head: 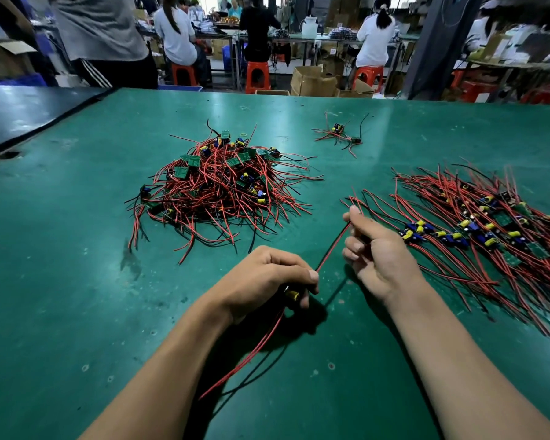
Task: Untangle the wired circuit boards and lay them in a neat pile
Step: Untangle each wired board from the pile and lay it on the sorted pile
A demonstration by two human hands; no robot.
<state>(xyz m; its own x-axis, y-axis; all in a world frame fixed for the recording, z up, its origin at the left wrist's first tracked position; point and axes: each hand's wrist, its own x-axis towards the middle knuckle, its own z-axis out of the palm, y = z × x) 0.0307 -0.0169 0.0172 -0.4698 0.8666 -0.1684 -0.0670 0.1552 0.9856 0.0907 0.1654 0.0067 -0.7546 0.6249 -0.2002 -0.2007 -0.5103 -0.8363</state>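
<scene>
- The left hand (267,277) is curled round a board (292,294). Only a yellow capacitor of it shows between the fingers, and the thumb lies along the top, by the spot where a wire leaves the fist.
- That wire (331,249), red beside black, runs taut up and to the right from the left hand to the right hand (378,252).
- The right hand pinches the wire's far end between thumb and forefinger. Its other fingers are curled loosely toward the palm (whether they touch the wire I cannot tell).
- More leads (251,354), red and black, trail from under the left hand toward the near edge of the table (77,281), over its green top.
- Both hands are over the near middle of the table.
- The heap (219,188) of tangled boards and red wires sits beyond the left hand, well apart from it.
- The pile (489,233) lies to the right, just beside the right hand. Its boards form a band across the middle, and the wires fan out roughly parallel on both sides.
- A small clump (340,133) of a few boards and wires lies farther back, between heap and pile and apart from both.
- Beyond the table, people sit on orange stools (258,76) at other benches, with cardboard boxes (311,81) on the floor.
</scene>
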